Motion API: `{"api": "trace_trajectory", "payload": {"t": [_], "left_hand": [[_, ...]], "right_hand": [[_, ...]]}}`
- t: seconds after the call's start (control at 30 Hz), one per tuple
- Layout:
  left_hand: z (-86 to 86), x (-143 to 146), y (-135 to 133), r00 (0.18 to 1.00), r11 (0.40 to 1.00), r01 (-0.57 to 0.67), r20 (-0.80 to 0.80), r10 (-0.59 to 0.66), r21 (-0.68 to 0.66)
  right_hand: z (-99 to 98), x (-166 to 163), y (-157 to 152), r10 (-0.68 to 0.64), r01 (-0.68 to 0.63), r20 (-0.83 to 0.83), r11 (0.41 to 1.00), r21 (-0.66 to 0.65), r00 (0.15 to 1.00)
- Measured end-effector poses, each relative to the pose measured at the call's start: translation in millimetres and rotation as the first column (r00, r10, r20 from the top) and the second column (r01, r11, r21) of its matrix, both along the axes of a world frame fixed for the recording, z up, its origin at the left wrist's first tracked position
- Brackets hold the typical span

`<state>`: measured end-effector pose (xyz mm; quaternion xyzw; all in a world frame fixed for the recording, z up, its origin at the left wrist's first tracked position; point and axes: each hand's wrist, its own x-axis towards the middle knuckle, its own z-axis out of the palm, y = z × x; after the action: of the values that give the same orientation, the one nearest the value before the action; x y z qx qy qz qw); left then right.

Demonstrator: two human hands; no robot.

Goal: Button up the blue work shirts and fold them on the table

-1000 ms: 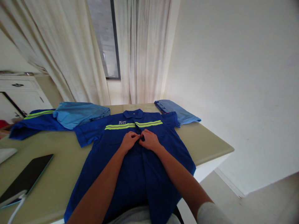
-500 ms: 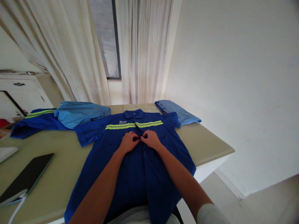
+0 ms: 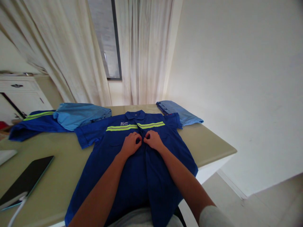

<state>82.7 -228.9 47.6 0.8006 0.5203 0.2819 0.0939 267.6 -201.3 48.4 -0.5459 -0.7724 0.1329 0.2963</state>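
A dark blue short-sleeved work shirt point(image 3: 133, 176) lies spread face up on the table, collar away from me, with yellow-and-grey reflective strips across its chest. Its lower part hangs over the near edge. At the front opening, just under the strips, my left hand point(image 3: 130, 144) pinches the left side of the placket between thumb and fingertips. My right hand point(image 3: 153, 140) is closed in a like pinch on the other side, a small gap away. Any button between the fingertips is too small to make out.
Light blue folded clothes point(image 3: 80, 115) lie at the back left on another dark blue garment point(image 3: 38, 126). A folded light blue garment point(image 3: 180, 113) lies at the back right. A dark tablet point(image 3: 30, 176) with a white cable is on the table point(image 3: 66, 160) at left.
The fingertips of my two hands, which were together at the placket, are now slightly apart. The shirt lies as before.
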Motion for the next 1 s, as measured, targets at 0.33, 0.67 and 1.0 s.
{"api": "trace_trajectory", "payload": {"t": [0.33,0.67,1.0], "left_hand": [[0.2,-0.1,-3.1,0.996,0.995,0.069,-0.053,-0.066,0.065],[-1.5,6.1,-5.6,0.977,0.995,0.045,-0.214,-0.026,0.088],[-2.8,5.9,-1.7,0.999,0.997,0.046,-0.024,-0.044,0.067]], "right_hand": [[-2.6,9.1,5.8,0.157,-0.161,-0.071,0.986,-0.052,0.985],[-10.4,7.6,12.6,0.049,-0.288,-0.534,0.881,-0.375,0.844],[-10.9,11.2,12.6,0.059,-0.344,-0.606,0.865,-0.366,0.793]]}}
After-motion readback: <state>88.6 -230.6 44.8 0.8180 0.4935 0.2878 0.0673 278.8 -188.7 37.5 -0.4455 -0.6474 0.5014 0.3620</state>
